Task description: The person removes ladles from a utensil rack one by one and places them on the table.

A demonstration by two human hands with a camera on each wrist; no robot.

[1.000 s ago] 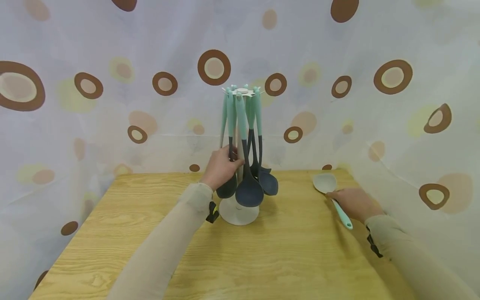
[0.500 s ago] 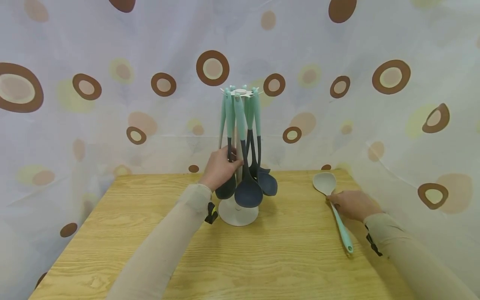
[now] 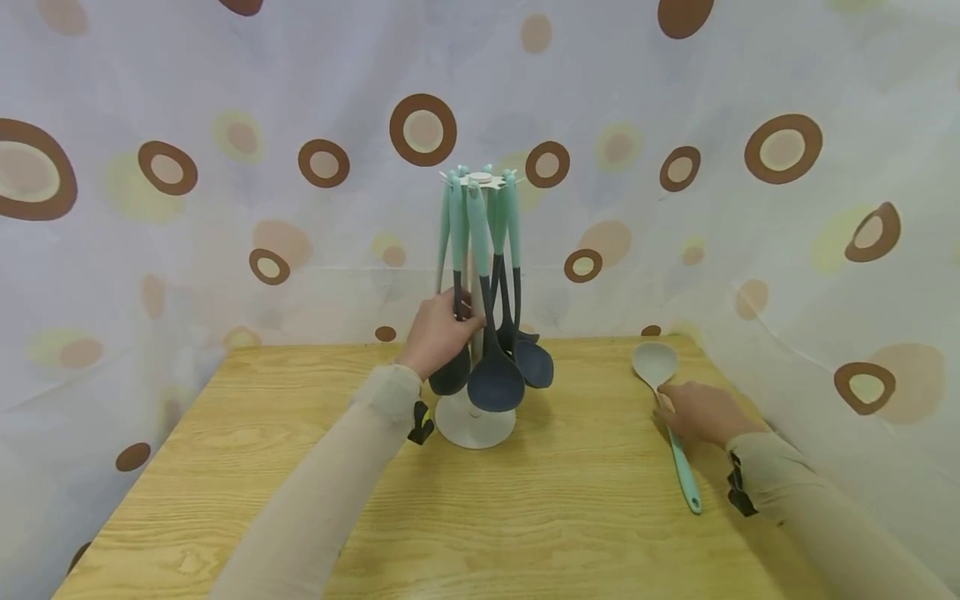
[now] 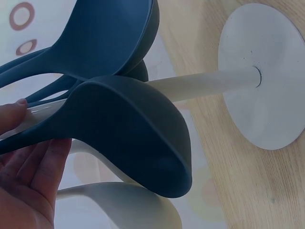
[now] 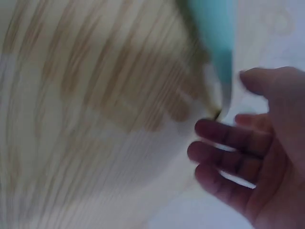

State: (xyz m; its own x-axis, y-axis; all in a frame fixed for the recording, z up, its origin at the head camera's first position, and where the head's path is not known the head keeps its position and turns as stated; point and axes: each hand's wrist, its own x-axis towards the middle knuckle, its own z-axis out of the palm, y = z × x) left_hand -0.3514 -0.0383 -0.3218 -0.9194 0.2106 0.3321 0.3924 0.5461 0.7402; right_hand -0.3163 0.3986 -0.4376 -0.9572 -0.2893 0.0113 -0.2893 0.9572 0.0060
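- Wood-grained, yellowish-tan surface (image 3: 585,525), its far edge near the patterned backdrop (image 3: 337,308).
- White round base (image 3: 474,429) of the utensil stand (image 3: 477,350), flat near the middle.
- Pale-headed spoon (image 3: 683,468) with mint handle, lying toward the right side.

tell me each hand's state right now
Left hand: closed, holding the white, round-based utensil stand by its pole.
Right hand: open beside the pale grey, mint-handled spoon; contact unclear.
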